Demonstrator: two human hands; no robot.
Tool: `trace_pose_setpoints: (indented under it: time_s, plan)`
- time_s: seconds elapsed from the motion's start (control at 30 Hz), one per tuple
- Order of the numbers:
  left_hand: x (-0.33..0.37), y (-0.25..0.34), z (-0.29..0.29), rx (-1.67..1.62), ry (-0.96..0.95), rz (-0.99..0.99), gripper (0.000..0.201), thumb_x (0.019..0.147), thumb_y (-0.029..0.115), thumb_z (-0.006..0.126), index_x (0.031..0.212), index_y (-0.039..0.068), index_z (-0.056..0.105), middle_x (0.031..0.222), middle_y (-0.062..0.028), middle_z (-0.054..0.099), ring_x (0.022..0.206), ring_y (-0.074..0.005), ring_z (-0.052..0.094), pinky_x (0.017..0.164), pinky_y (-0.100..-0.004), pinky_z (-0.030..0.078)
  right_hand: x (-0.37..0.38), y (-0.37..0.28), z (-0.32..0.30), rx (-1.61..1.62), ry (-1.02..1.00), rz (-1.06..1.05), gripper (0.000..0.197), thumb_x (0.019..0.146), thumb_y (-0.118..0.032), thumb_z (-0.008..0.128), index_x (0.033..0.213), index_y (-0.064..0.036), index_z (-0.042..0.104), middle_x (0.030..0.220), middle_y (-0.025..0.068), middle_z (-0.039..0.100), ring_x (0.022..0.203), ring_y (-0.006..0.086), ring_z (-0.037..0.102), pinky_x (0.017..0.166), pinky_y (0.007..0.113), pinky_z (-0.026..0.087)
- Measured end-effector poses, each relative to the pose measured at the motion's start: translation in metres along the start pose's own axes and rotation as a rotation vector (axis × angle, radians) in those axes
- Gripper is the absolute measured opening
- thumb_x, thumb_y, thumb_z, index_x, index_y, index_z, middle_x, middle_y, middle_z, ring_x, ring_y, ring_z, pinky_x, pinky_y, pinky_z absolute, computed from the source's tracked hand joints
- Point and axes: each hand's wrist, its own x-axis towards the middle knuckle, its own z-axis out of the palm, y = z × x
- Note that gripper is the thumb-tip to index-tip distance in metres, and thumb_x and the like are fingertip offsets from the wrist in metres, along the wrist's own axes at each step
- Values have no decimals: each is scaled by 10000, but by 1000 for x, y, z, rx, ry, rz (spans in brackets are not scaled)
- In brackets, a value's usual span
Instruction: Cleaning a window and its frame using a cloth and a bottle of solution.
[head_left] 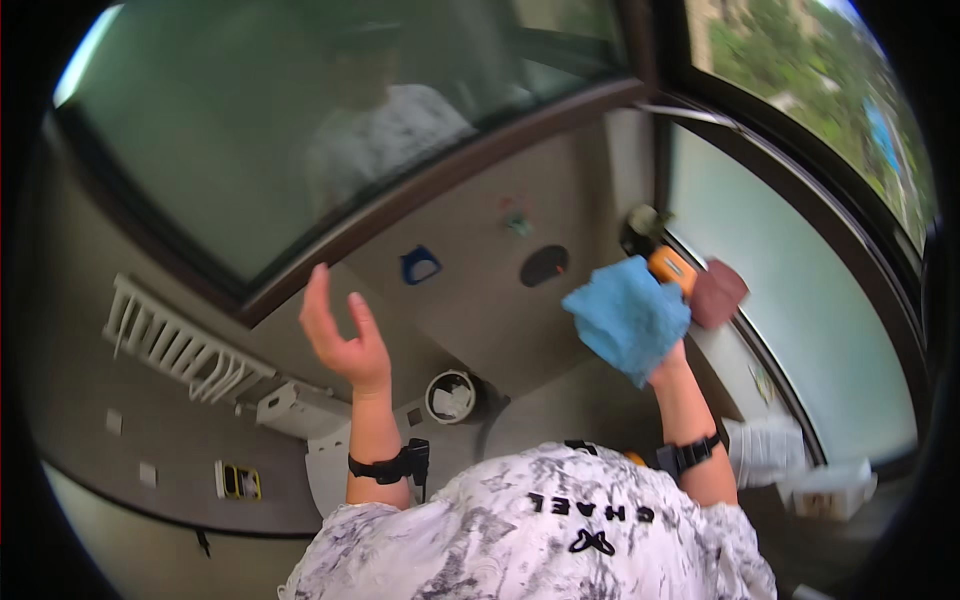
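A light blue cloth (622, 312) covers most of my right hand (664, 362), which grips it in front of the window sill on the right. Only the base of that hand shows below the cloth. My left hand (347, 338) is raised with its fingers apart, holding nothing. Its fingertips come close to the lower dark frame of a swung-in glass window pane (220, 150), and whether they touch it I cannot tell. The pane fills the upper left and carries a faint reflection of a patterned white shirt.
Beside the cloth, an orange object (672, 270) and a brownish-red object (718, 294) stand along the sill. A waste bin (431, 397) sits below, between my arms. Left is a white slatted rack (185, 340); white boxes (830, 492) lie lower right. Trees show through the window opening.
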Motion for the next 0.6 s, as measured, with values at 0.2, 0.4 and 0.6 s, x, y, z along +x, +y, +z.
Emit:
trace_pose_setpoints:
  time_s: [0.2,0.4,0.6]
  plan:
    - [17,-85,-60,228,414,-357,588,948,117,692,1450,-15,417,1420,-201,483,1297,-309,518,1148,-423,378,18,3,-23,-70,66,54,644,1029,-590,410,1476,-130,471,1494,76,514,1350,292,512,1153,449,401]
    - [62,-225,-96,113,233,-549,895,931,468,719,1553,-17,295,1470,-224,463,1407,-351,432,1170,-422,328,50,5,-12,-1640,-160,-244,538,1041,-474,428,1467,-149,465,1479,77,508,1343,309,494,1146,437,401]
    - [89,-268,-120,-807,-70,-863,692,965,600,603,1383,52,542,1293,-69,634,1209,-174,568,1059,-356,426,44,-6,177,-3040,108,83,335,1025,-373,509,1290,-173,549,1220,93,593,1164,295,556,1008,401,464]
